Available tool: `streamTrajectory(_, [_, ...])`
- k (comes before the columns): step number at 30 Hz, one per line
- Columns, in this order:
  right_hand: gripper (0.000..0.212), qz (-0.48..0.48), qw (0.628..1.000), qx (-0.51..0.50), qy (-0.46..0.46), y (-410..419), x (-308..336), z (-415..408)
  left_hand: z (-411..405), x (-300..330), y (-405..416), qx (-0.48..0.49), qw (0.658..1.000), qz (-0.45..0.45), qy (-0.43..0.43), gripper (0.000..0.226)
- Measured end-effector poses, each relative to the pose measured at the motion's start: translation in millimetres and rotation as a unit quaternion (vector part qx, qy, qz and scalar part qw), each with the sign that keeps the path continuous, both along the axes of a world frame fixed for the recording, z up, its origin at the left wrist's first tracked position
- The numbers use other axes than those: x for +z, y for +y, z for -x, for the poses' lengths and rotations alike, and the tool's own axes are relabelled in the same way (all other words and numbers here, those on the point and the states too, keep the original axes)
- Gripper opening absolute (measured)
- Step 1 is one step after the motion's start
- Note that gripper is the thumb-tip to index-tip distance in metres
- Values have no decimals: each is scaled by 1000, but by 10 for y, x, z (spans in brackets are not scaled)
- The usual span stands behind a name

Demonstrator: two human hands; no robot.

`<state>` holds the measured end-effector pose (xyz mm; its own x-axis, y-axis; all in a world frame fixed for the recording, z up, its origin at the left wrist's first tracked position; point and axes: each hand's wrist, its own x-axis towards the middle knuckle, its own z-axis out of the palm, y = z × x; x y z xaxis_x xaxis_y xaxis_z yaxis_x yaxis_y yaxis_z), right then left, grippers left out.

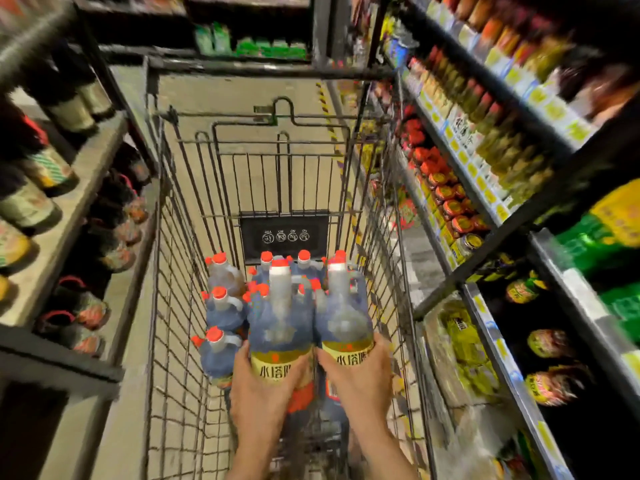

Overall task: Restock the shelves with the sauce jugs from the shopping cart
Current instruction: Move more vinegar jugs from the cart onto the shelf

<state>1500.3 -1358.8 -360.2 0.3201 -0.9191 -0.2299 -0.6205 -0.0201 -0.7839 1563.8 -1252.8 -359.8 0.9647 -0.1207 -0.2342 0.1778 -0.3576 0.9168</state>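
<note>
Your left hand point(258, 386) curls its fingers point(298, 370) round the yellow label of one clear plastic sauce jug point(281, 327); your right hand point(360, 375) grips a second jug point(344, 317) just beside it, both upright in the black wire shopping cart point(180, 258). More red-capped jugs point(221, 306) stand behind and left of them. The cart sits on a pale concrete floor point(242, 95) between dark metal shelves: dark bottles point(31, 202) left, jars and yellow packets point(460, 188) right.
</note>
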Motion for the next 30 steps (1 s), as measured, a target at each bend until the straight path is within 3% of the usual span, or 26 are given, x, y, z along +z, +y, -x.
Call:
streamTrajectory(12, [84, 117, 981, -97, -124, 455, 1451, 516, 166, 1288, 276, -129, 977, 131, -108, 83])
streamTrajectory(15, [82, 144, 966, -152, -150, 738, 1729, 863, 387, 1603, 441, -188, 964, 140, -125, 66])
streamTrajectory(23, [80, 208, 911, -312, -174, 1387, 2291, 2074, 1391, 2235, 676, -366, 902, 171, -156, 79])
streamTrajectory(27, [81, 231, 867, -409, -165, 1702, 2470, 2878, 2147, 2455, 711, -460, 853, 197, -147, 96])
streamTrajectory(30, [82, 245, 830, -477, -150, 1993, 2531, 3532, 2806, 2554, 807, -527, 811, 211, -141, 95])
